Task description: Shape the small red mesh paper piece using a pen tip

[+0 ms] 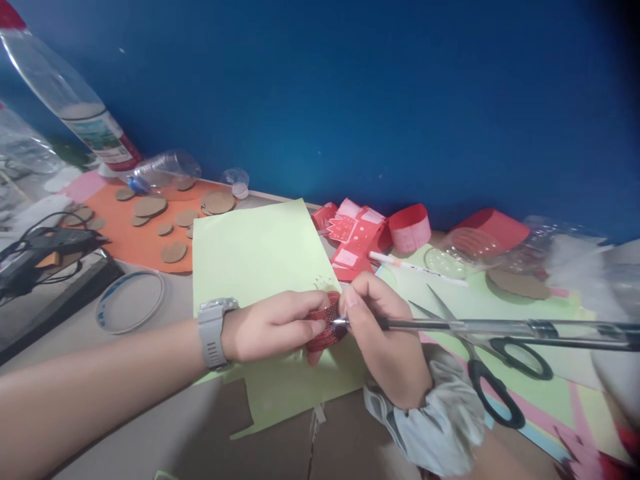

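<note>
My left hand [277, 327], with a grey watch at the wrist, presses a small red, finely patterned round piece [317, 343] against light green paper [255, 257]. Its fingers close over the piece; whether it is a cap or a roll I cannot tell. In my right hand [383, 333] is a pen [505, 327], pinched near its metal tip. The tip meets the red piece by my left fingertips. Dark specks mark the paper just above. The pen's long barrel runs right, crossing in front of open black-handled scissors [470, 350].
Cardboard discs [150, 206] lie on orange paper [120, 243] at left, near a tape ring [106, 325] and a large bottle [60, 83]. Red paper pieces [363, 233], a white marker [415, 267] and clear plastic [475, 247] sit along the blue wall [320, 100].
</note>
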